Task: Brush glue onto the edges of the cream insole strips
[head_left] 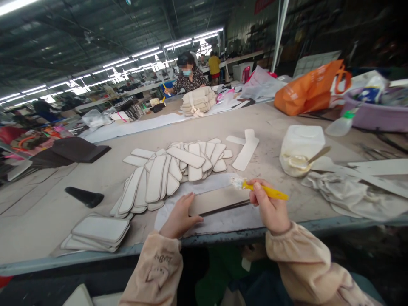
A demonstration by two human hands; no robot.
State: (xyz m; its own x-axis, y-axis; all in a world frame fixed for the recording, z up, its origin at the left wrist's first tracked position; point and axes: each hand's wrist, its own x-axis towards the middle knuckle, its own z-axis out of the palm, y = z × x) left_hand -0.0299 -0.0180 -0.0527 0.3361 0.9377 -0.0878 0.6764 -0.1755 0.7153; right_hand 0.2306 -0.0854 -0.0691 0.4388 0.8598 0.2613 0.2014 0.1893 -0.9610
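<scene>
My right hand [269, 208] is closed round the yellow handle of a glue brush [267, 191]. Its white-coated bristles lie over the far edge of a small stack of flat beige strips [219, 199], near the right end. My left hand [181, 216] grips the left end of that stack, thumb along the near edge and fingers on the far side. Under the strips is a pale sheet [216, 223]. Just beyond sits a heap of white, round-cornered pieces [159, 174] with dark edges. A smaller pile of similar pieces [98, 229] lies left of my left hand.
A cut-open white jug [301, 144] with pale paste and a stick stands at right, near a crumpled cloth [344, 191]. A black cone-like object [83, 196] lies at left. Farther off are an orange bag [307, 91], a purple basin [376, 110] and a masked co-worker [188, 78].
</scene>
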